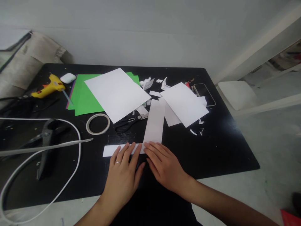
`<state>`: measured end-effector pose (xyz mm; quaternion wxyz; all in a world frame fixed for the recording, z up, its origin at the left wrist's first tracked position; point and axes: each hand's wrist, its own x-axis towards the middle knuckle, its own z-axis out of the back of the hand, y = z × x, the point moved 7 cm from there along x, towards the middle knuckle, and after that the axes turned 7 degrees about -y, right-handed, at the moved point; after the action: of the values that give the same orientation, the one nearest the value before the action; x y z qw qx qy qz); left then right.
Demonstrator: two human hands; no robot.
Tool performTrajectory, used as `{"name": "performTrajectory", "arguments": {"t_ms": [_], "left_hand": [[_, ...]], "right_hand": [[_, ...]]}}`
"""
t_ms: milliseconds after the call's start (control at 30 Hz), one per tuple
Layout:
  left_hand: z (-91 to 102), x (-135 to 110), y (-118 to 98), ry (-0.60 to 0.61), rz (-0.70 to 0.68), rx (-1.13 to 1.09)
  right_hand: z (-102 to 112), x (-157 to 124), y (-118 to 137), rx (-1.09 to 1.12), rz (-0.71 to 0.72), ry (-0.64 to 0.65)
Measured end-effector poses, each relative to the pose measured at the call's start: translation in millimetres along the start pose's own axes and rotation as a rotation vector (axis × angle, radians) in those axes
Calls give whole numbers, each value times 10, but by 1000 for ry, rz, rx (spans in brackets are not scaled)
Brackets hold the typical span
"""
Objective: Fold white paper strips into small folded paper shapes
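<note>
A narrow white paper strip lies crosswise near the table's front edge. Flat on it rest the spread fingertips of my left hand, which wears a ring. My right hand has its fingers stretched out side by side, pressing where the narrow strip meets a wider white paper strip. That wider piece runs away from me toward the back. The right hand hides the join, so I cannot tell whether the two are one folded sheet. Black-handled scissors and a roll of tape lie beyond my left hand.
White sheets lie farther back, one over green sheets. Paper scraps and a phone are near the rear. At left are a yellow glue gun, pliers and a white cable.
</note>
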<state>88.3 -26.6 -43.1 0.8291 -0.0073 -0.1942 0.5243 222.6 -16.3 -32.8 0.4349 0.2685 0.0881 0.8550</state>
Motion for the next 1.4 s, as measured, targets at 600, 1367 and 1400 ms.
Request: {"name": "performTrajectory", "arguments": {"t_ms": [600,1367,1400], "left_hand": [[62,276,235,35,-70,-250],[260,419,300,187,-84,-578],[232,421,306,200,-76,-570]], "right_hand": [[206,69,-161,99,173,-63],[193,235,-411,705,-478,29],[175,237,-413,681,-469,35]]}}
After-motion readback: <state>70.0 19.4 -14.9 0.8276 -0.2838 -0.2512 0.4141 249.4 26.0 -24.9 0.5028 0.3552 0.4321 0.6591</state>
